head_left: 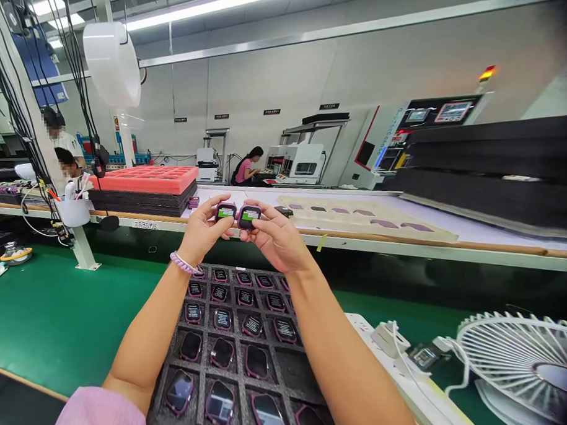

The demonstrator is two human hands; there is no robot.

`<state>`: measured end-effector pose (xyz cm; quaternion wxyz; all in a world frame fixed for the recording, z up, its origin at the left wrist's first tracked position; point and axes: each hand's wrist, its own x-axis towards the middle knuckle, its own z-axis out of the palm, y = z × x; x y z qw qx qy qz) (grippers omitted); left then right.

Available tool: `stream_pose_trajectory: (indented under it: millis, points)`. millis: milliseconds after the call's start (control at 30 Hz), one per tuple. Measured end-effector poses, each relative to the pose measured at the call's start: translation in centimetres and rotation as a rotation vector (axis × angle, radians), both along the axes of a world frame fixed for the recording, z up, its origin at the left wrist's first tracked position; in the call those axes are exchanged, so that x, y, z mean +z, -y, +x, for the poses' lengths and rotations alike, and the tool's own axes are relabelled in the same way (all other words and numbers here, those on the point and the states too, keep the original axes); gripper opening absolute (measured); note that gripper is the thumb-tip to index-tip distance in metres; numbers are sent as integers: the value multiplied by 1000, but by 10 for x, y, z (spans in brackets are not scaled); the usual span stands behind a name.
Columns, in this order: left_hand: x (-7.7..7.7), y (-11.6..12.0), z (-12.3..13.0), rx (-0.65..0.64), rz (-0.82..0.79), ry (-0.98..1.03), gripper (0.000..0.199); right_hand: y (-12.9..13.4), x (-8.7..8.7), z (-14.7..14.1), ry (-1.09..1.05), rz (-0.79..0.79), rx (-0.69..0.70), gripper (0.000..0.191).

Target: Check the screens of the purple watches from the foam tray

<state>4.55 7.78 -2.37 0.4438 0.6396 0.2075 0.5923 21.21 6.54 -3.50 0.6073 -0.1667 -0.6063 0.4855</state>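
Two small purple-rimmed smartwatch bodies are held up side by side above a foam tray. My left hand point(204, 231) is closed on the left smartwatch point(226, 211), with the thumb at its lower edge. Around the right smartwatch point(249, 217) my right hand point(277, 234) is closed too. Both screens are lit, showing a green band and pale text. Below my wrists, the black foam tray point(200, 389) has similar watches in its compartments. Text shows on the watches of the farther rows, while the nearer ones point(219, 404) have dark screens. Part of the tray is hidden by my right forearm.
A shelf point(359, 239) crosses behind my hands, bearing a red foam tray point(147, 179) on black ones, a pale tray point(433, 233) and stacked black foam point(491, 168). At right are a power strip point(415, 387) and a white fan point(516, 347). Other people sit farther back.
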Motion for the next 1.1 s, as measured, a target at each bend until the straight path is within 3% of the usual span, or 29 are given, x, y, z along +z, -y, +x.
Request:
stream_pose_trajectory:
  millis: [733,1100]
  points:
    - [0,2,-3,-115,-43,4,53,-1,-3,1,1,2,-51,49]
    - [2,6,-4,-97,-56,-5,54,1,-2,-1,-11,-18,-51,47]
